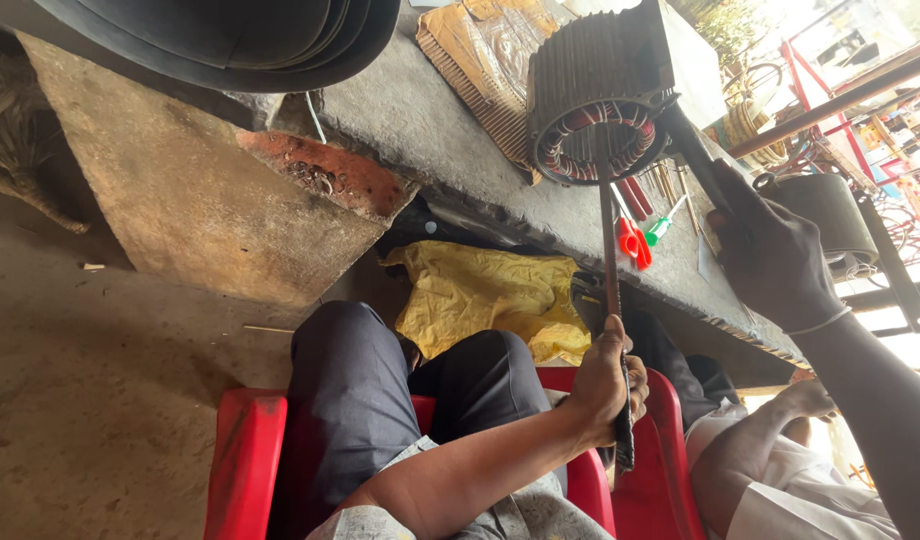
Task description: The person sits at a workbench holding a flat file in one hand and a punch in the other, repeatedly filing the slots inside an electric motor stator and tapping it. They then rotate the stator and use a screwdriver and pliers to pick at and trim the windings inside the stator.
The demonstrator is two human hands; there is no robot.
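My left hand has its fingers wrapped tight round a long metal rod, whose tip reaches into the motor shell on the tabletop. The red wire coils are not out yet, so most of the work looks undone. My right hand clasps a dark bar beside the shell.

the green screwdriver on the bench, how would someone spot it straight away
Start at the long grey concrete bench and find the ribbed motor stator with red windings at its edge. Just beside it lies a loose cluster of hand tools; the screwdriver is the only one with a translucent green handle, next to red-handled pliers.
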